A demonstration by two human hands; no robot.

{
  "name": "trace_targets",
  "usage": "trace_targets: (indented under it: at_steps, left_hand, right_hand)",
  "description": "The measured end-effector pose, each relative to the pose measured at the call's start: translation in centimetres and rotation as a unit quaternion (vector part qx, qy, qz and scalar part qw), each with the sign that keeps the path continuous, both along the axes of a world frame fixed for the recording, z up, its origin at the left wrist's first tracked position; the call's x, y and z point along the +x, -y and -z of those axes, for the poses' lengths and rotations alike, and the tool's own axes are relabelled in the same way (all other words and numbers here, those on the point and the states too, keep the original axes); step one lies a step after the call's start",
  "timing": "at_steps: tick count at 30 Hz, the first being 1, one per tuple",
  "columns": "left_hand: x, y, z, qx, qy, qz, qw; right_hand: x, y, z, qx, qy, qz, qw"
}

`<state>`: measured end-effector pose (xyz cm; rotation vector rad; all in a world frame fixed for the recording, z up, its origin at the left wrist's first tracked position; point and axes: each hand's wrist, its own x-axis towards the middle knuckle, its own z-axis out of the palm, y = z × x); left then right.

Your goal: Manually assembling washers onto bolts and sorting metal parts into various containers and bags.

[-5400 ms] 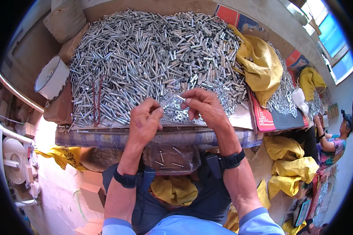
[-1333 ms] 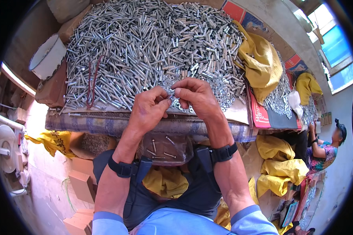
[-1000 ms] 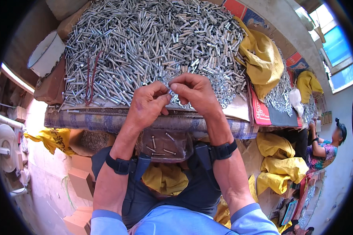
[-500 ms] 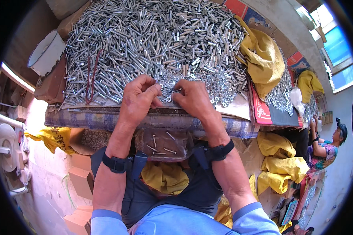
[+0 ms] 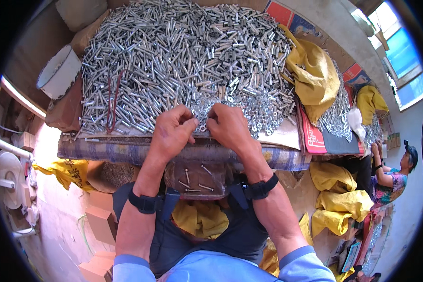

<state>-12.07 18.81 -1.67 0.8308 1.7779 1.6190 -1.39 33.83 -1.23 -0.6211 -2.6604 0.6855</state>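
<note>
My left hand (image 5: pixel 171 132) is closed in a pinch at the near edge of the heap, thumb against the fingertips. Beside it, a short gap to the right, my right hand (image 5: pixel 231 128) is also closed with curled fingers. Whatever either pinch holds is too small or hidden to make out. Between and around the fingertips lie small silver nuts and washers (image 5: pixel 263 117). Behind them spreads a thick heap of metal bolts and tube sleeves (image 5: pixel 174 61). Below my hands, a shallow plastic-lined tray (image 5: pixel 174 175) carries several loose bolts (image 5: pixel 205 169).
Checked cloth (image 5: pixel 108 149) covers the table's front edge. A white enamel basin (image 5: pixel 58 70) stands at the left, a yellow sack (image 5: pixel 315 70) lies at the right. Cardboard boxes (image 5: pixel 101 223) sit on the floor at left. Another person (image 5: pixel 390 176) works at the far right.
Both hands have drawn slightly back toward the table's front edge, still pinched. The whole view has shifted a little. The bolts in the tray look the same.
</note>
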Motion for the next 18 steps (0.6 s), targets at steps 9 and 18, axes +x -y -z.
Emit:
trace_targets:
  at_steps: [9,18]
  left_hand:
    - [0.5,0.0,-0.1,0.008,-0.035,0.022,0.999]
    - [0.5,0.4,-0.3,-0.018,-0.03,0.065,0.997]
  right_hand:
    - [0.7,-0.4,-2.6,-0.422,-0.096,-0.085,0.898]
    - [0.9,-1.2,-1.7,-0.489,-0.108,-0.117,0.857]
